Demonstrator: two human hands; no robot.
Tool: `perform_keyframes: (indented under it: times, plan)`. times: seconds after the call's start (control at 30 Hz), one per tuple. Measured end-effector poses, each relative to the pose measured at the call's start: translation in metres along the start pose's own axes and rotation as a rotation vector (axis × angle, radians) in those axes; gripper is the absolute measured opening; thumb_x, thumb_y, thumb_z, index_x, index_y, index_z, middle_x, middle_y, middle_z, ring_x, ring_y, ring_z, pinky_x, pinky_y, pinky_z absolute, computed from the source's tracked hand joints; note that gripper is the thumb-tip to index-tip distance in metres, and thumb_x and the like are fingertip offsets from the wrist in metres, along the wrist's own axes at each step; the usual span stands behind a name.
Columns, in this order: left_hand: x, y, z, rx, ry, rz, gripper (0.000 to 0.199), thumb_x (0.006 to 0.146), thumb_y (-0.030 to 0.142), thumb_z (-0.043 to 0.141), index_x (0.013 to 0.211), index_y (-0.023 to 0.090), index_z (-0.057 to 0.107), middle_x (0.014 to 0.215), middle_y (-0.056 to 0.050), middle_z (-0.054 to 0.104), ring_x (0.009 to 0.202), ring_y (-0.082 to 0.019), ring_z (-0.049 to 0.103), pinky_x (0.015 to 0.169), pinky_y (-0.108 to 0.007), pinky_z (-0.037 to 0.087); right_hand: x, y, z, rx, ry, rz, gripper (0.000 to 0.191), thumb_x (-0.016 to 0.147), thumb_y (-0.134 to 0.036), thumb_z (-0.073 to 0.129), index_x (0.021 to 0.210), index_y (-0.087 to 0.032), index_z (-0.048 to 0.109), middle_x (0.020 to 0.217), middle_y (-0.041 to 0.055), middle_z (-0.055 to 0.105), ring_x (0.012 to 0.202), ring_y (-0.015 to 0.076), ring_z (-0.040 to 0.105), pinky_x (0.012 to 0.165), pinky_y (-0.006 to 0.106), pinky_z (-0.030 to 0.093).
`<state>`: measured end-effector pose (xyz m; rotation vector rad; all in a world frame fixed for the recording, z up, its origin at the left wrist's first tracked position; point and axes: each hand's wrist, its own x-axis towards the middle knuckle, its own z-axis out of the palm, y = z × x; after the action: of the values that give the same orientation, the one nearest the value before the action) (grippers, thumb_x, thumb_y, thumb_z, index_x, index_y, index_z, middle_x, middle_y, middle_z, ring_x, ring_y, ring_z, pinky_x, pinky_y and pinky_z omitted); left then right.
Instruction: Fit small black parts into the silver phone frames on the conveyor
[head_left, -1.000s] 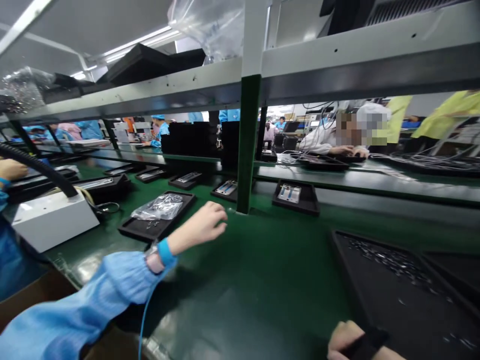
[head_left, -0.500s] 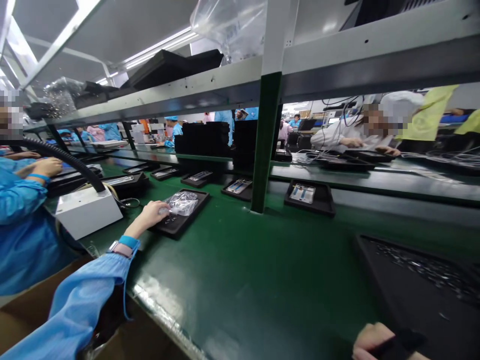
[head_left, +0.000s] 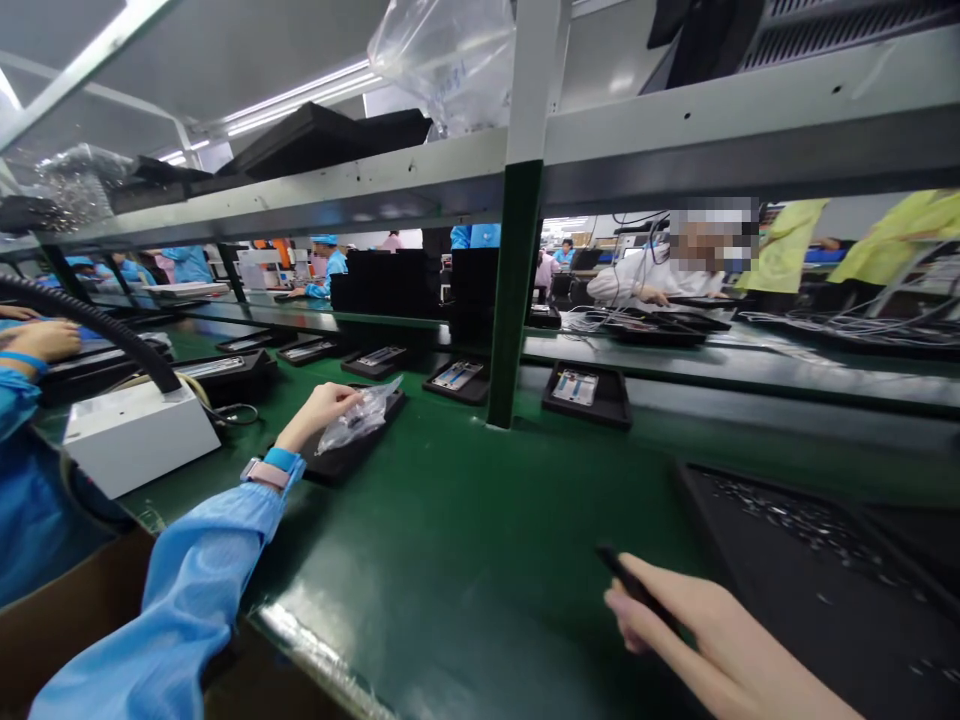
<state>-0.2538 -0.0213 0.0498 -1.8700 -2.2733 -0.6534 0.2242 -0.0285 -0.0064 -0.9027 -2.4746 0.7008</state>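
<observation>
My left hand (head_left: 330, 405) is closed on a clear plastic bag (head_left: 356, 420), its fingers pinching the upper edge. Small items seem to lie inside the bag, too blurred to name. Beneath it is a small black tray (head_left: 341, 465), partly covered by the bag and hand. My right hand (head_left: 667, 610) is wrapped round a slim black tool (head_left: 634, 580), whose dark end points up and left over the green table (head_left: 465, 560). To the right of that hand lies a large black tray (head_left: 765, 570) with many small shiny metal parts (head_left: 810, 525) scattered in it.
Trays with flat device parts (head_left: 576, 388) stand in a row along the back. A green post (head_left: 514, 300) rises mid-table to an overhead shelf (head_left: 450, 165). A white box (head_left: 142, 435) with a black hose stands left, beside a co-worker's blue sleeve (head_left: 45, 540).
My left hand has gripped the bag and pulled it up a little from the small tray. My right hand has come further into view, up and left, with the black tool. The view has shifted slightly.
</observation>
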Motion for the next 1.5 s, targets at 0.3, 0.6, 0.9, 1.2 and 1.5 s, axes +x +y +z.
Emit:
perform_keyframes:
  times: [0.3, 0.6, 0.9, 1.2, 1.5]
  plan:
    - [0.002, -0.023, 0.003, 0.055, 0.197, -0.019, 0.019, 0.087, 0.03, 0.053, 0.092, 0.012, 0.06, 0.092, -0.004, 0.062, 0.085, -0.017, 0.059, 0.079, -0.037, 0.048, 0.181, -0.06, 0.039, -0.028, -0.163, -0.169, 0.009, 0.072, -0.024, 0.063, 0.072, -0.016, 0.058, 0.07, 0.0018, 0.059, 0.064, 0.0122, 0.054, 0.061, 0.022, 0.038]
    - [-0.009, -0.045, -0.006, 0.082, 0.35, -0.226, 0.021, 0.087, 0.03, 0.053, 0.094, 0.012, 0.059, 0.093, -0.005, 0.062, 0.084, -0.016, 0.06, 0.076, -0.036, 0.05, 0.302, -0.106, 0.133, 0.159, -0.054, -0.033, 0.039, 0.068, -0.038, 0.067, 0.094, -0.014, 0.054, 0.077, 0.0035, 0.062, 0.045, 0.0079, 0.053, 0.051, 0.021, 0.043]
    - [-0.019, -0.05, -0.006, 0.04, 0.277, -0.343, 0.021, 0.086, 0.031, 0.054, 0.089, 0.011, 0.059, 0.084, -0.003, 0.062, 0.072, -0.013, 0.059, 0.067, -0.031, 0.05, 0.31, -0.113, 0.114, 0.335, 0.122, -0.009, 0.006, 0.07, -0.017, 0.056, 0.07, -0.015, 0.061, 0.052, -0.003, 0.054, 0.049, 0.0094, 0.053, 0.054, 0.019, 0.041]
    - [-0.016, 0.025, -0.014, -0.067, 0.389, 0.017, 0.027, 0.074, 0.027, 0.057, 0.098, 0.015, 0.057, 0.093, -0.005, 0.057, 0.083, -0.018, 0.055, 0.074, -0.028, 0.045, 0.32, -0.078, 0.081, 0.454, 0.133, -0.084, 0.011, 0.065, -0.014, 0.059, 0.073, -0.015, 0.067, 0.05, -0.0049, 0.055, 0.044, 0.0071, 0.05, 0.049, 0.017, 0.039]
    - [-0.015, 0.044, 0.022, -0.165, 0.258, 0.129, 0.023, 0.077, 0.03, 0.049, 0.065, 0.014, 0.06, 0.055, 0.0, 0.059, 0.049, -0.01, 0.051, 0.048, -0.019, 0.037, 0.316, -0.091, 0.116, 0.548, 0.097, -0.003, 0.018, 0.072, -0.032, 0.061, 0.077, -0.015, 0.058, 0.065, -0.0006, 0.063, 0.041, 0.0055, 0.053, 0.043, 0.016, 0.037]
